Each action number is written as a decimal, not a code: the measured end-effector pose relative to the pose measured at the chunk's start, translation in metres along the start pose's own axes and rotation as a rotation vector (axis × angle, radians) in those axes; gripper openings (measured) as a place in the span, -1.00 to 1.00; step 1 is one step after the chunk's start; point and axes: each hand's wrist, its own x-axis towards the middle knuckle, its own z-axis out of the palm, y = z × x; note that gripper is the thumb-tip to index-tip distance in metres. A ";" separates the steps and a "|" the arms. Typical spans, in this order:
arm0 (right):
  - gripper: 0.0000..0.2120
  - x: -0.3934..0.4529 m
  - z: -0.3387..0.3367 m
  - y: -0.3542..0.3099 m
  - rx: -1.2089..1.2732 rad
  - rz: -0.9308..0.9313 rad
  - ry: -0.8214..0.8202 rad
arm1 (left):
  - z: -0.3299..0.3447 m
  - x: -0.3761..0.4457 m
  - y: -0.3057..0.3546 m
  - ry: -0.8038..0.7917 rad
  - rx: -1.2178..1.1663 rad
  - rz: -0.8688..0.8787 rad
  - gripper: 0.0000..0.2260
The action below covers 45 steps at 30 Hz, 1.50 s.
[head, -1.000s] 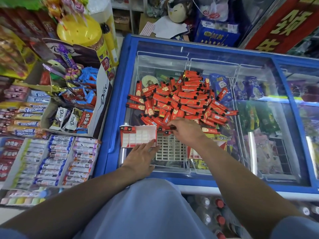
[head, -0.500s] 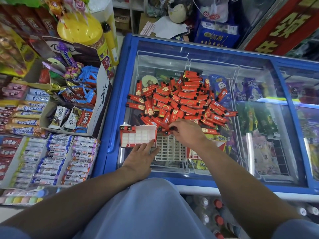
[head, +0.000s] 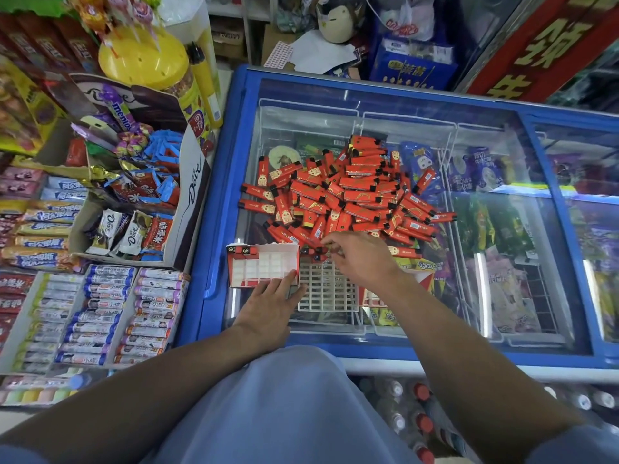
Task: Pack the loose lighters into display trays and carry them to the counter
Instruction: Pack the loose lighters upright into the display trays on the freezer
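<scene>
On the freezer lid (head: 335, 95), right hand (head: 360, 259) reaches the lighters (head: 348, 195).

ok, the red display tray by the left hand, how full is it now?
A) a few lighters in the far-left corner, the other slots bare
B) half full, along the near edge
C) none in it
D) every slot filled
A: the display tray shows only a few lighter tops in its far-left corner; the other white slots are bare, while the loose lighters lie piled on the freezer lid.
</scene>
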 end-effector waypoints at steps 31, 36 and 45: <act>-0.81 -0.007 -0.025 0.020 -0.127 0.050 -0.048 | -0.011 0.000 0.005 0.002 -0.099 -0.037 -0.27; -0.82 0.002 -0.002 0.009 -0.070 0.073 -0.092 | -0.011 -0.001 0.004 -0.017 -0.130 -0.038 -0.26; -0.71 0.002 0.011 0.009 -0.101 0.073 -0.082 | -0.009 -0.001 0.002 -0.012 -0.136 -0.028 -0.25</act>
